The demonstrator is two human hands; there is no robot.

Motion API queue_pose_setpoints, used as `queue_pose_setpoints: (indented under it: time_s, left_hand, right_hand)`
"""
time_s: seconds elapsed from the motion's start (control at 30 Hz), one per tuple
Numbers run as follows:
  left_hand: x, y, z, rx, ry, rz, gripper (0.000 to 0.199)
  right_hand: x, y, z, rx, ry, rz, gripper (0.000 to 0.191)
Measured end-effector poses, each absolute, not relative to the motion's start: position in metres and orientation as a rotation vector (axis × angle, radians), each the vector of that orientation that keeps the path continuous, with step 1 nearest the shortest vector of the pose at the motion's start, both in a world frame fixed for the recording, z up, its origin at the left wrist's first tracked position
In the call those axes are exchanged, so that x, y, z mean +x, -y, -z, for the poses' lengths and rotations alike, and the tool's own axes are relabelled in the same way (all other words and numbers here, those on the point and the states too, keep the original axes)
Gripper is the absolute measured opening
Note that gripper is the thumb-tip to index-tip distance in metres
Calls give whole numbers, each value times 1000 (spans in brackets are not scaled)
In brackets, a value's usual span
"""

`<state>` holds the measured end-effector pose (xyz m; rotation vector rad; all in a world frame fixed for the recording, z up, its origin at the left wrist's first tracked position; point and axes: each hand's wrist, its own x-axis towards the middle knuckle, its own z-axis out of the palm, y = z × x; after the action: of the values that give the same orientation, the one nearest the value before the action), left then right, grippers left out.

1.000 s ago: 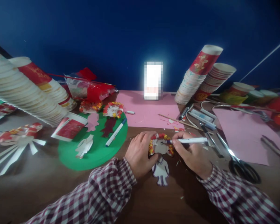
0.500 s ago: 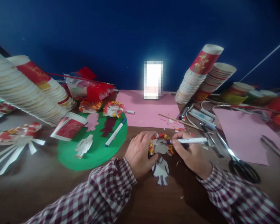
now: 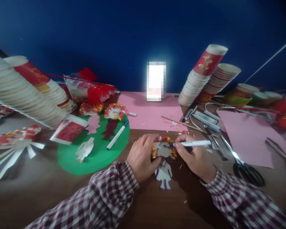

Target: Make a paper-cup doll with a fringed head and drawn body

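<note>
A paper doll [image 3: 164, 173] lies on the brown table, its pale body outlined in purple and a red-and-yellow curled-paper ring around its head. My left hand [image 3: 143, 156] holds it from the left, with the thumb across its neck and the fingers along the ring. In my right hand [image 3: 196, 156] is a white marker [image 3: 193, 143], pinched between thumb and fingers. Its dark tip is at the doll's pale face. Some of the doll's head is covered by my left hand.
A green paper disc [image 3: 102, 159] at left carries paper cut-outs and a capped marker [image 3: 118, 135]. Scissors [image 3: 246, 170] and a utility knife [image 3: 214, 141] lie right. Stacks of paper cups [image 3: 197, 79] lean on both sides. Pink sheets [image 3: 154, 117] and a lit screen [image 3: 156, 81] stand beyond.
The view has shifted very slightly. The marker tip has moved a little to the left over the doll's face; my left hand keeps its place.
</note>
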<state>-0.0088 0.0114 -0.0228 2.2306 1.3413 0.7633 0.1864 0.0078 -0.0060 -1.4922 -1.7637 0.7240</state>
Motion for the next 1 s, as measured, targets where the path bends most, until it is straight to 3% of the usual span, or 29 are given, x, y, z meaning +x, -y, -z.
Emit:
queue_pose_setpoints:
  time_s: [1.0]
  left_hand:
    - [-9, -11, 21, 2229, -1352, -746, 59]
  right_hand:
    - [186, -8, 6, -1470, 1708, -822, 14]
